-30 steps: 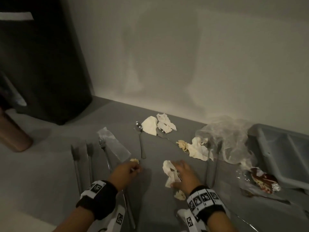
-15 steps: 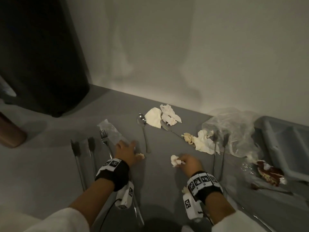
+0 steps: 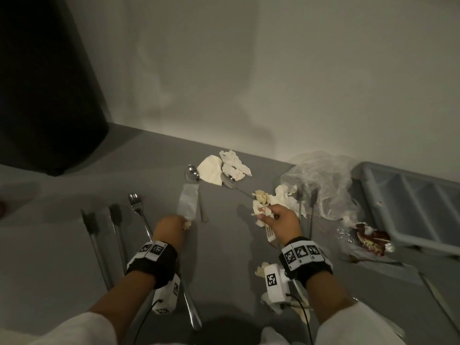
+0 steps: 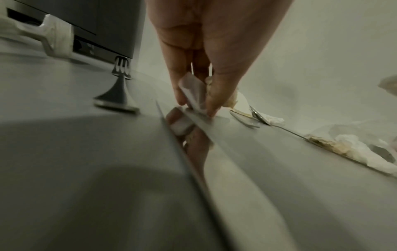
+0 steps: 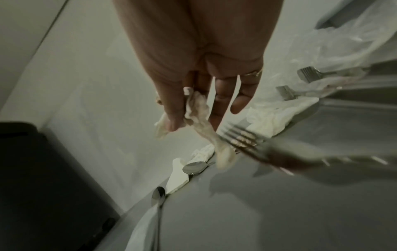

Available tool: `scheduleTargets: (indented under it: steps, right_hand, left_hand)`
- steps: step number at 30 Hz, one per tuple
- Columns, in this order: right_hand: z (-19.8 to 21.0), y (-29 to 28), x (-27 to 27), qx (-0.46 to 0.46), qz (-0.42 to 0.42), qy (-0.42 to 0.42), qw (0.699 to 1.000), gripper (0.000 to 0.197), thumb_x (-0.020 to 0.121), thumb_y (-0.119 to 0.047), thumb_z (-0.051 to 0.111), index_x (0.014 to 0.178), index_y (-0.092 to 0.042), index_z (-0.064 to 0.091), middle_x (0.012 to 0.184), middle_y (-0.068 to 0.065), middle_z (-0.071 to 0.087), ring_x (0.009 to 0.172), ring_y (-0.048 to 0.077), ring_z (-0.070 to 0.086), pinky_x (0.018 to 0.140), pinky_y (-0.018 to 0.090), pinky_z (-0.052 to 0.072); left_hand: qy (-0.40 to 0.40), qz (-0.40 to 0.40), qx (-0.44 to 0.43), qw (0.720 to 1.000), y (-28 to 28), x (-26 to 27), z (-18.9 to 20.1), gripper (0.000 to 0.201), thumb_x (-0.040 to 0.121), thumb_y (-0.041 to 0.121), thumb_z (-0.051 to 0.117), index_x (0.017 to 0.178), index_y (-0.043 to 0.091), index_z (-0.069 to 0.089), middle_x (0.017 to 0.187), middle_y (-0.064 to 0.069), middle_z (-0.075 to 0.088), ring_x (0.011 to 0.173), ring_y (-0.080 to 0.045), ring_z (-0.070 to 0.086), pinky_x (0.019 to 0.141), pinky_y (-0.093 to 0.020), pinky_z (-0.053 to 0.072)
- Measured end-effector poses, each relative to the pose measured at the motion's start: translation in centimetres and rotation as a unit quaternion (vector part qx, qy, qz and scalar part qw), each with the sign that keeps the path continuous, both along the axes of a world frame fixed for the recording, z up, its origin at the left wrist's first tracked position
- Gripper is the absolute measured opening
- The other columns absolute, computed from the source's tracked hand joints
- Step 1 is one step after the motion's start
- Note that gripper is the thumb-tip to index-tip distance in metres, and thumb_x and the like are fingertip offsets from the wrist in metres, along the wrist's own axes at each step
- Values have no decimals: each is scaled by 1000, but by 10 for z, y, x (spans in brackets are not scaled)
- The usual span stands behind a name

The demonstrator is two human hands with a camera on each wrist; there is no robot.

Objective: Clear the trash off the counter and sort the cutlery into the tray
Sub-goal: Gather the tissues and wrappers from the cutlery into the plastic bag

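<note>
My left hand [image 3: 174, 224] pinches one end of a clear plastic wrapper [image 3: 188, 202] and a small paper scrap [image 3: 186, 224]. In the left wrist view the left hand [image 4: 195, 107] holds the wrapper [image 4: 191, 91] just above the counter. My right hand [image 3: 267, 215] grips a crumpled napkin [image 3: 258, 207], which dangles from the right hand [image 5: 191, 118] as a twisted napkin [image 5: 197, 108]. A fork [image 3: 270, 236] lies under that hand. Two spoons [image 3: 191, 173] [image 3: 229, 181] lie beside more napkins [image 3: 234, 163]. The grey cutlery tray [image 3: 373, 195] stands at the right.
Two knives [image 3: 90, 227] [image 3: 117, 220] and a fork [image 3: 135, 202] lie on the left, another knife [image 3: 191, 307] below my left wrist. A clear plastic bag [image 3: 323, 180] covers two forks. A red wrapper [image 3: 371, 239] lies by the tray. A black bin [image 3: 44, 95] stands back left.
My left hand has taken hold of the clear wrapper and pulled it right, beside the spoon. My right hand has moved forward and right with its napkin, toward the stained napkin pile.
</note>
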State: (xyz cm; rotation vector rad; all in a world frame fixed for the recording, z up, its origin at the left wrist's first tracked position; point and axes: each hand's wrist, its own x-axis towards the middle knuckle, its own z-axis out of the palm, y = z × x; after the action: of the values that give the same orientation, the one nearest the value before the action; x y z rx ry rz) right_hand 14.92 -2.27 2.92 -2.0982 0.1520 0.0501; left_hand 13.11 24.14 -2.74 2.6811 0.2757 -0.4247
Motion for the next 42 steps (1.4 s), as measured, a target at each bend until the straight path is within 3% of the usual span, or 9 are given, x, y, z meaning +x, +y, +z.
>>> scheduleTargets:
  steps: [3, 8, 15, 19, 23, 29, 33, 38, 42]
  right_hand:
    - [8, 5, 1, 107, -21, -10, 994, 20, 77, 2, 68, 96, 5, 67, 70, -3, 62, 51, -14, 56, 51, 0, 41]
    - [17, -3, -9, 144, 1, -3, 990, 19, 75, 4, 68, 94, 4, 68, 67, -12, 68, 62, -8, 60, 58, 5, 46]
    - [-25, -9, -58, -280, 269, 142, 910, 24, 81, -19, 66, 102, -8, 67, 127, -6, 49, 114, 15, 51, 94, 22, 38]
    - [-44, 0, -67, -235, 201, 136, 941, 24, 85, -6, 56, 108, -1, 63, 129, 14, 54, 102, 17, 56, 85, 10, 39]
    - [-48, 0, -64, -254, 173, 148, 940, 26, 85, -4, 54, 107, -7, 67, 124, 15, 56, 115, 27, 50, 91, 23, 38]
    - [-36, -9, -50, -93, 24, 110, 989, 24, 79, 5, 61, 67, -15, 69, 68, -5, 57, 64, 7, 52, 59, 10, 39]
    - [-20, -32, -46, -22, -86, 74, 993, 25, 76, 4, 67, 71, -21, 69, 68, -1, 60, 71, 16, 57, 61, 15, 46]
    - [5, -54, -32, 60, -137, 38, 988, 27, 75, 9, 66, 64, -15, 63, 54, -11, 59, 46, -13, 55, 48, 5, 41]
    - [20, -54, -4, 56, -131, -5, 990, 14, 76, 7, 66, 88, 0, 68, 74, 3, 64, 59, -4, 57, 51, 1, 41]
  left_hand:
    - [-13, 32, -58, 998, 10, -4, 8, 27, 89, 11, 46, 107, 7, 65, 114, -18, 66, 104, -33, 61, 93, -37, 46]
    - [-173, 126, -221, 951, 21, -11, 41, 30, 85, 7, 59, 115, 7, 62, 115, -18, 67, 110, -30, 60, 94, -29, 40]
    - [-236, 105, -307, 916, 11, 46, 84, 26, 89, 7, 52, 113, -1, 58, 99, -13, 59, 93, -17, 50, 80, -21, 34]
    - [-182, 105, -339, 917, 0, 94, 75, 28, 91, 17, 51, 105, -7, 58, 89, -14, 57, 86, -25, 54, 76, -29, 36]
    - [-122, 68, -349, 927, -24, 127, 75, 28, 91, 19, 51, 96, -7, 60, 78, -15, 56, 65, -22, 51, 70, -30, 37]
    - [-22, 24, -155, 987, -36, 170, 50, 41, 90, 29, 52, 112, -5, 57, 118, -25, 61, 111, -38, 56, 94, -40, 45]
    - [40, -55, -69, 995, -35, 180, 36, 41, 94, 27, 44, 122, -3, 50, 125, -20, 56, 116, -37, 52, 98, -39, 40]
    - [-25, -34, -73, 996, -31, 189, 31, 37, 93, 22, 46, 98, -11, 62, 109, -31, 63, 101, -41, 58, 91, -41, 44]
    - [-164, 59, -189, 966, -31, 182, 38, 33, 91, 18, 50, 100, -12, 58, 115, -34, 52, 101, -45, 55, 95, -44, 43]
